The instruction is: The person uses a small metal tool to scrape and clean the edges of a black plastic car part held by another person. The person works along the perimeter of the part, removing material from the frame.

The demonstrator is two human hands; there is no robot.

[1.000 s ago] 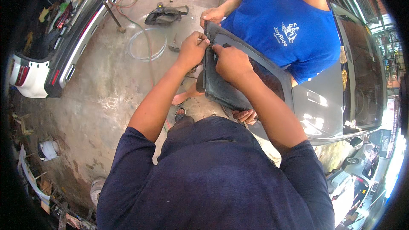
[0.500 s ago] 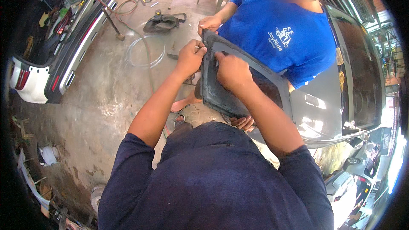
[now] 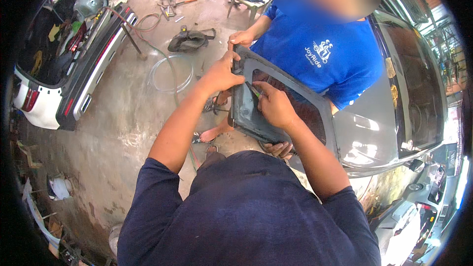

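Note:
A dark car window panel (image 3: 246, 104) with a black border is held tilted in front of me. My left hand (image 3: 222, 73) grips its left edge, thumb apart from the fingers. My right hand (image 3: 277, 107) is closed on a slim cutter (image 3: 254, 90), with a dark tip and a bit of green showing. The cutter's tip is over the panel, near the corner of the dark glass (image 3: 300, 103). Another person in a blue shirt (image 3: 315, 44) supports the panel, one hand (image 3: 240, 38) at its far corner. A further hand (image 3: 278, 149) is under the near edge.
A dark car (image 3: 369, 130) stands close at the right. At the left is a white car rear (image 3: 44, 111) with an open hatch area. A black bag (image 3: 189, 40), a clear coiled hose (image 3: 156, 76) and tools (image 3: 170, 7) lie on the floor; a chair (image 3: 253, 2) stands beyond.
My left hand's thumb and fingers have spread wider along the panel edge. My right hand has moved nearer to me over the panel, and the cutter now shows. The view has shifted slightly.

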